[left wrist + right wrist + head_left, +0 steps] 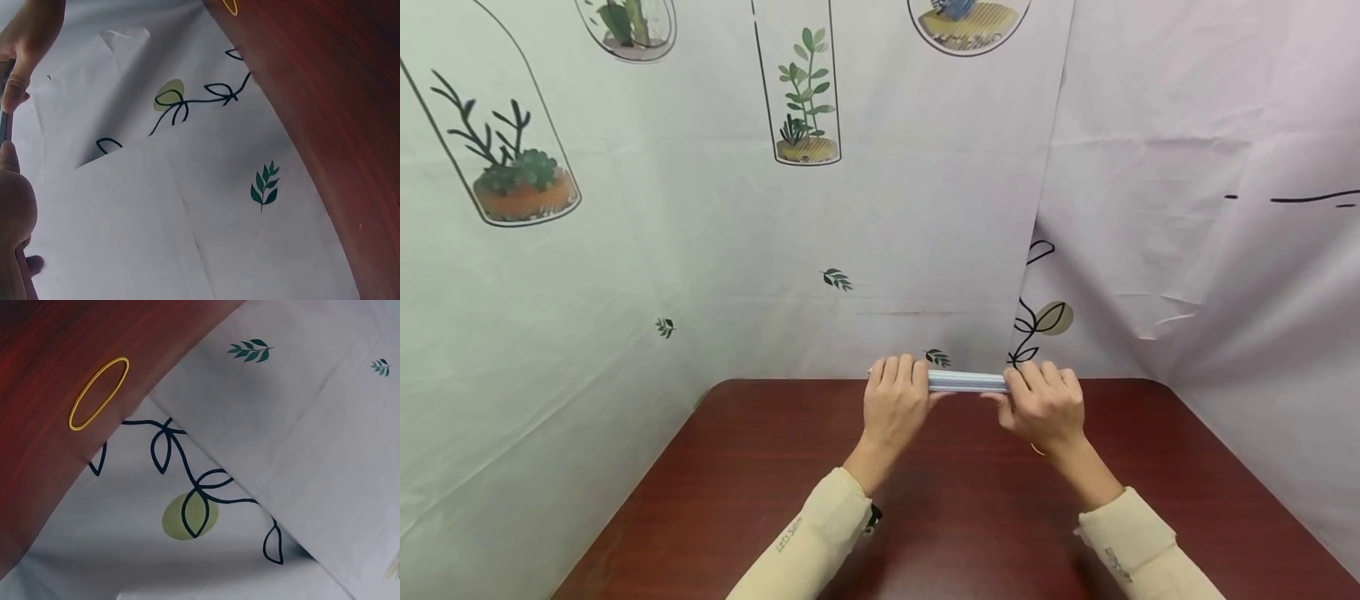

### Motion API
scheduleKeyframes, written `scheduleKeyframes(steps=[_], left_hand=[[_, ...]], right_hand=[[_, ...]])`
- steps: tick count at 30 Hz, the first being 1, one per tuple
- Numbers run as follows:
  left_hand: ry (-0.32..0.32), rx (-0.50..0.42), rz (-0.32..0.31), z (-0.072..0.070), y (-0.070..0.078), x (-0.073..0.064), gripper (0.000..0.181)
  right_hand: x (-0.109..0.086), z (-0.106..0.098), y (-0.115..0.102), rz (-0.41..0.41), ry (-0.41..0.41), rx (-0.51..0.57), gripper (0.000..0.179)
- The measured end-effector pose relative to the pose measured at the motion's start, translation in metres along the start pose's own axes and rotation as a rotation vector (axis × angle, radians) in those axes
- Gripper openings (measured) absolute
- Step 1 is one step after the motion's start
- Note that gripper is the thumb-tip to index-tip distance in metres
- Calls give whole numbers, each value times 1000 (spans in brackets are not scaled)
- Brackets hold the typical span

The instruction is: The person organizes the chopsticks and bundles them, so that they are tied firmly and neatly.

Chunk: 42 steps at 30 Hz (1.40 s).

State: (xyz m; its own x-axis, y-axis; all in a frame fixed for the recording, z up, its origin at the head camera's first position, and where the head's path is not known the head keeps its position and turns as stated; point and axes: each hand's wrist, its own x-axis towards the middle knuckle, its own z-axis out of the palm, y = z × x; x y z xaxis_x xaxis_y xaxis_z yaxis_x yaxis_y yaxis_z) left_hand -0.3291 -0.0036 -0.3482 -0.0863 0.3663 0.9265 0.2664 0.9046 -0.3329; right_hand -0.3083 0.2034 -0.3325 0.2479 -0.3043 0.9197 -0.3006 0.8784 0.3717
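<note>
In the head view a slim, flat-looking bar with pale blue and white stripes (967, 382) is held level above the far part of the table. My left hand (895, 396) grips its left end, fingers over the top and thumb along the underside. The other end is gripped by my right hand (1045, 404) in the same manner. Only the middle stretch of the bar shows between the hands, so its exact kind cannot be told. The left wrist view catches its dark narrow edge (7, 128) near both thumbs. My right hand is out of sight in the right wrist view.
A thin yellow loop, like a rubber band (99, 394), appears against the dark red table (955, 517), partly behind the right wrist in the head view. White cloth (925, 225) with printed plants hangs around the table's back and sides.
</note>
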Motion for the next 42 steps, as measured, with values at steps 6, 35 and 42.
scheduleKeyframes(steps=[6, 35, 42], left_hand=[[33, -18, 35, 0, -6, 0, 55], [-6, -16, 116, 1, -18, -4, 51], [-57, -11, 99, -1, -16, -7, 53]], right_hand=[[2, 0, -2, 7, 6, -7, 57], [-8, -19, 22, 1007, -214, 1379, 53], [-2, -9, 8, 1119, -282, 1256, 52]])
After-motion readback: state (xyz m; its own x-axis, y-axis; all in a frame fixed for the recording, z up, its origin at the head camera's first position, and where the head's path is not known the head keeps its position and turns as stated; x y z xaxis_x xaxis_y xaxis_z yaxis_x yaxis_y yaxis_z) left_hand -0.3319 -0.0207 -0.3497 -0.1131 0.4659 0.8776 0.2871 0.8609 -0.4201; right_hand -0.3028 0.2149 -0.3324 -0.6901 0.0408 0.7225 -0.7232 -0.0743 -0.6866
